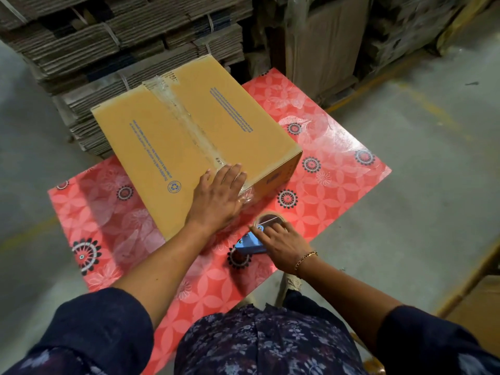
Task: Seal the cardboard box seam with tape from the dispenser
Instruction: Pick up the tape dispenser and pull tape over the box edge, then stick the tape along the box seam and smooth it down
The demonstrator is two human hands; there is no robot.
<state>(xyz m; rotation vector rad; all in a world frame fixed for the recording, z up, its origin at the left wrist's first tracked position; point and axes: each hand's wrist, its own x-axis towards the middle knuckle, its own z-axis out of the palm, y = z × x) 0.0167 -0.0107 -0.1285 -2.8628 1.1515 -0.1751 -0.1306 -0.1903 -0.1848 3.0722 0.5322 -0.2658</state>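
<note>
A closed brown cardboard box (189, 142) with blue print sits on a red floral table (338, 169). Clear tape (186, 123) runs along its centre seam from the far edge to the near edge and folds down over the near side. My left hand (219, 198) lies flat, fingers spread, on the near end of that tape at the box's edge. My right hand (281, 242) rests on a blue tape dispenser (250, 244) with its tape roll (267, 220), which lies on the table just in front of the box.
Tall stacks of flattened cardboard (121, 44) stand behind the table, with upright sheets (324, 41) to the right. Grey concrete floor (419, 212) surrounds the table. Another carton corner (481, 307) shows at the right edge.
</note>
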